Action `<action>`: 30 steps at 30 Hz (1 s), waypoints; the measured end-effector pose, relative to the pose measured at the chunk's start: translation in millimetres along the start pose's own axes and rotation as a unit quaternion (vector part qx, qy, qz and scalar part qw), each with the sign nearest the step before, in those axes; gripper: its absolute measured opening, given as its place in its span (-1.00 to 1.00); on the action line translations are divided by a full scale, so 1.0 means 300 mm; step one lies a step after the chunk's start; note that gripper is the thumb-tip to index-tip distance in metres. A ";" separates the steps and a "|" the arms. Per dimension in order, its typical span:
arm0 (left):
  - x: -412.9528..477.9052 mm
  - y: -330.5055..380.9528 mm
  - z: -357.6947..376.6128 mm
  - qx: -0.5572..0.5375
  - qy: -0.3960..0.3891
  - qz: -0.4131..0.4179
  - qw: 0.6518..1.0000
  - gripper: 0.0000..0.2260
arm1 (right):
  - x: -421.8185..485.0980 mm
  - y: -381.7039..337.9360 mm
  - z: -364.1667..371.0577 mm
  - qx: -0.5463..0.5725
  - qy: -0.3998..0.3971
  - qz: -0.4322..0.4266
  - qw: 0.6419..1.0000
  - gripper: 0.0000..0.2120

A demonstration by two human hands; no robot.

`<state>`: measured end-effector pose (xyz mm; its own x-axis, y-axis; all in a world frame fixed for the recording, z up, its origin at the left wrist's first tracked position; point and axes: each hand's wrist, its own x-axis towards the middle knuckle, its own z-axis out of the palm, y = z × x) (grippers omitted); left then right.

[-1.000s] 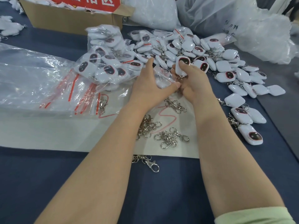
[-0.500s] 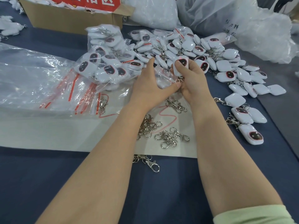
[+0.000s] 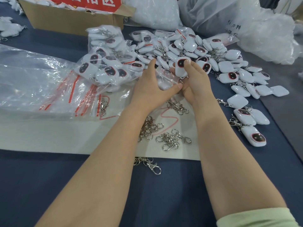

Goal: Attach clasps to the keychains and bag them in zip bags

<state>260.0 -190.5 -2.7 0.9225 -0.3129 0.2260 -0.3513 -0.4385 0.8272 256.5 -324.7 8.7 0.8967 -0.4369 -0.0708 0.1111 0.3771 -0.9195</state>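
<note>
Right hand [image 3: 195, 82] pinches a white keychain [image 3: 180, 70]; left hand [image 3: 150, 90] holds a zip bag [image 3: 164, 79].

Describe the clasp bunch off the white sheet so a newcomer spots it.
Find the white sheet on the blue table. Off its near edge, between the forearms, lies a clasp bunch. Unlike the other loose clasps, it sits on the table.

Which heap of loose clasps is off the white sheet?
The small heap nearest the person, lying on the blue tablecloth just past the white sheet; the other heaps lie on it.
</note>
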 end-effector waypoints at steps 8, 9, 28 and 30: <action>0.000 0.001 0.000 0.000 0.003 -0.001 1.000 -0.09 | -0.015 -0.002 0.013 -0.061 -0.034 -0.014 0.997 -0.84; 0.000 0.002 -0.001 -0.001 0.003 -0.001 1.000 -0.09 | -0.014 -0.002 0.014 -0.069 -0.031 -0.021 0.997 -0.83; 0.004 0.011 -0.001 -0.021 -0.018 -0.024 0.999 -0.06 | -0.043 -0.116 0.103 -0.332 -0.021 -0.069 0.940 -0.75; 0.008 0.012 -0.001 -0.022 -0.022 -0.031 0.999 -0.06 | -0.044 -0.125 0.100 -0.428 -0.035 -0.051 0.902 -0.78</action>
<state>261.0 -192.8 1.0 0.9338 -0.3242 0.1512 -0.2858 -0.4218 0.8605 253.2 -308.6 55.6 0.9284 -0.3705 0.0271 -0.1511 -0.4433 -0.8836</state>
